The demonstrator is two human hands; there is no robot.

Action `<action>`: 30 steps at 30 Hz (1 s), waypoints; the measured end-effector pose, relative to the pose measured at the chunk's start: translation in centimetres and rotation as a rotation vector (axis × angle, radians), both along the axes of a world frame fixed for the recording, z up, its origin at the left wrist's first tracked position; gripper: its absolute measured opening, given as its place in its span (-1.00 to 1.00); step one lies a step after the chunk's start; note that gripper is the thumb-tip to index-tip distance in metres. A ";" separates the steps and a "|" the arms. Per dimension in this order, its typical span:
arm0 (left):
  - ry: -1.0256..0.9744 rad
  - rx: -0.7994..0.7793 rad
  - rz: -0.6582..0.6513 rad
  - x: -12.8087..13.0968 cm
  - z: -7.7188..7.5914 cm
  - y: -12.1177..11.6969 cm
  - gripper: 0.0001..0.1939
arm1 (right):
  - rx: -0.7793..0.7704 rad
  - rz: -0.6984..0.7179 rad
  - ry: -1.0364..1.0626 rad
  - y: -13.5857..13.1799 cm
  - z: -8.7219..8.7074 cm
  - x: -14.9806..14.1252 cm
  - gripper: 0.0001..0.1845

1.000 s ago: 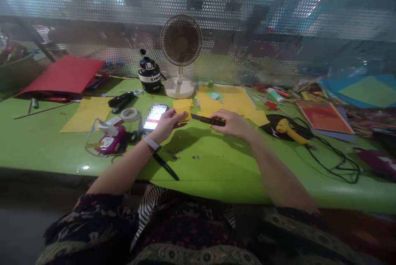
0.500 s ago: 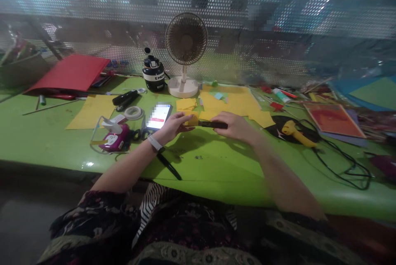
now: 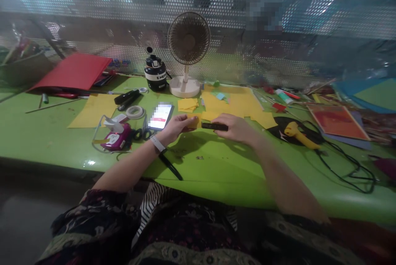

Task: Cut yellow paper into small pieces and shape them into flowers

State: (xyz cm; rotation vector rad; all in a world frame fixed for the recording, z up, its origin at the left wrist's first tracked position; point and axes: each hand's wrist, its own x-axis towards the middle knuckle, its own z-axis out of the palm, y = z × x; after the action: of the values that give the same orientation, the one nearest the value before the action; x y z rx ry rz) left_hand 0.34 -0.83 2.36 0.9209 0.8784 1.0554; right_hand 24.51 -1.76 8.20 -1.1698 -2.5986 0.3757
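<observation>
Pinching small yellow paper (image 3: 198, 123) narrowly in left hand (image 3: 173, 127), in front of fan (image 3: 189, 38). Gripping dark slim tool (image 3: 214, 126) closely in right hand (image 3: 237, 129), in front and right of fan. Near paper's edge; cannot tell if touching. Best to hold paper flat, line up slowly, leave fingertips clear of tool's end

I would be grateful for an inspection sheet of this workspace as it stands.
Surface: green table, small dark marks near the front
Things in hand: small yellow paper piece; black tool, exact kind unclear
Clutter: phone, tape roll and pen lying loose
Hands: left hand holds the paper piece, right hand the tool
Cables: black cable loops near the yellow glue gun
Surroundings: fan and bottle upright at the back
</observation>
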 end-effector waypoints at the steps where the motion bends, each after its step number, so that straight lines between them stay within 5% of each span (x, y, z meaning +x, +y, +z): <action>1: -0.001 0.003 0.005 0.0 0.0 0.0 -0.74 | -0.004 0.001 -0.003 0.0 0.0 0.0 -0.65; 30: -0.088 -0.064 0.105 0.3 0.6 -0.4 -0.79 | -0.034 -0.005 0.048 -0.1 -0.6 -0.6 -0.65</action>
State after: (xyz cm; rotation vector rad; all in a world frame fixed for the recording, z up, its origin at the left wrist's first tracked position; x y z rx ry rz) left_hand 0.61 -1.28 2.99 0.7759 0.8901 1.1424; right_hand 23.88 -1.89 7.57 -1.1635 -2.5578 0.4431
